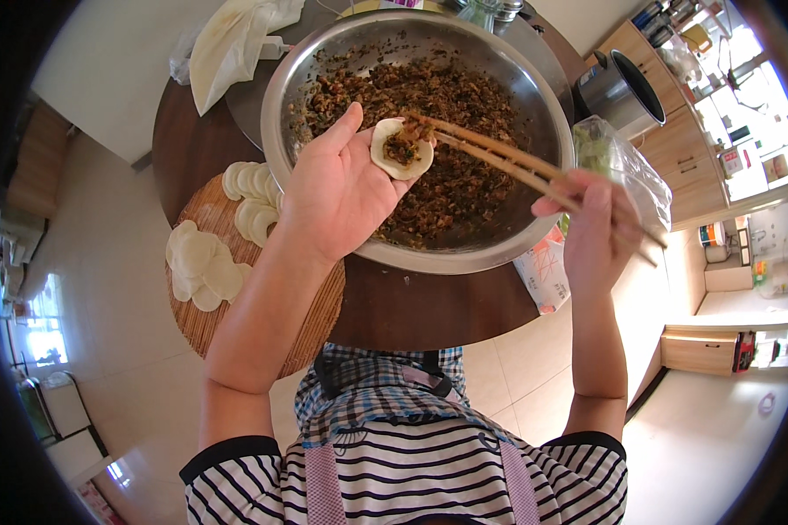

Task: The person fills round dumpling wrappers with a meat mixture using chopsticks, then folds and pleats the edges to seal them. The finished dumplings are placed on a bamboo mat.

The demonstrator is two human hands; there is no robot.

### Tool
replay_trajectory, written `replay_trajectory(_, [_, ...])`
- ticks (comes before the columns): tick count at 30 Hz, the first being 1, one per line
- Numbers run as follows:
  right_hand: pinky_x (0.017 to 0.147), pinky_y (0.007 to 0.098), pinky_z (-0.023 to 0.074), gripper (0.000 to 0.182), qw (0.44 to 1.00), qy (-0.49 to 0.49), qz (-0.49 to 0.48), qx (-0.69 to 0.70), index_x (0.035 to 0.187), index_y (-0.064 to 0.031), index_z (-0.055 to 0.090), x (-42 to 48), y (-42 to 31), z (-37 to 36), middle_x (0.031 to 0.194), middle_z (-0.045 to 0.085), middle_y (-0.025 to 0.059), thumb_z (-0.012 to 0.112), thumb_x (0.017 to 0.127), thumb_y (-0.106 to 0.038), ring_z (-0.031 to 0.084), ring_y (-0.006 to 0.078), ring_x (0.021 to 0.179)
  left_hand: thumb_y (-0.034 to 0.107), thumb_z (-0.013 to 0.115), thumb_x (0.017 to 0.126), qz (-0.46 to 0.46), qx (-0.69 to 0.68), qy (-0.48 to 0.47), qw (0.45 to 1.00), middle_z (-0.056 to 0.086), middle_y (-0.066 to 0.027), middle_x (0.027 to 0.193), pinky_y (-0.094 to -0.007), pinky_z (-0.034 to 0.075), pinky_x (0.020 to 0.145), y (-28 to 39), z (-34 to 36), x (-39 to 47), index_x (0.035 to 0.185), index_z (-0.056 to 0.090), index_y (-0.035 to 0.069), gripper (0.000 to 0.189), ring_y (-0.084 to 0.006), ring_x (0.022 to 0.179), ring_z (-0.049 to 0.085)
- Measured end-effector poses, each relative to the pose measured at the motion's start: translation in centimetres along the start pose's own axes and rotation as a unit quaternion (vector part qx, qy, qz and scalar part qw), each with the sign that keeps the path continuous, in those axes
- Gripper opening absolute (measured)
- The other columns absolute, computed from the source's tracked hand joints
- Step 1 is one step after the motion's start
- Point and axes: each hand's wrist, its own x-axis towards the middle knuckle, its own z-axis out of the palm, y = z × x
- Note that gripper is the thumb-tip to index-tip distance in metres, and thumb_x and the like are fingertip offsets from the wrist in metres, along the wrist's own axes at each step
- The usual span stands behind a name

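On the open palm side of my left hand (341,184), near the fingers, lies a round dough wrapper (404,172) with a small mound of dark minced filling (400,148) on it. My right hand (597,216) grips a pair of wooden chopsticks (499,154). Their tips touch filling at the wrapper's upper right edge. Beneath both hands is a wide stainless steel basin (446,264) holding a large amount of chopped filling (459,190). The fingers of my left hand are partly hidden behind the wrapper.
Left of the basin, a round woven mat (289,315) bears loose dough wrappers (203,266) and a row of dumplings (253,187). A tissue packet (545,272) and a clear plastic bag (624,170) lie at the right of the dark round table (420,308). Beyond stands a metal pot (611,98).
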Motion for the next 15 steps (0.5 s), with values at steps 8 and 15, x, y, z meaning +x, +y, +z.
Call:
replay_trajectory(8, [0.057,0.0272,0.0576,0.029,0.872,-0.205,-0.394,-0.208,0.090,0.0057,0.063,-1.5,-0.9,1.8,0.084,0.062,0.0140,0.074,0.076,-0.017,0.065,0.0230,0.067,0.033,0.029,0.101,-0.034,0.016,-0.008,0.999,0.045,-0.0260,0.126,-0.0408,0.036,0.104,0.0,-0.1,0.0,0.125,0.032,-0.017,0.055,-0.0322,0.120,0.044])
replay_trajectory(15, [0.059,0.0308,0.0580,0.031,0.861,-0.244,-0.384,-0.229,0.086,0.0067,0.061,-2.2,-1.5,2.3,0.084,0.060,0.0134,0.076,0.073,-0.017,0.064,0.0239,0.068,0.033,0.027,0.101,-0.047,0.001,-0.012,0.999,0.043,-0.0281,0.126,-0.0413,0.036,0.105,0.0,-0.7,0.2,0.126,0.029,-0.019,0.058,-0.0336,0.121,0.043])
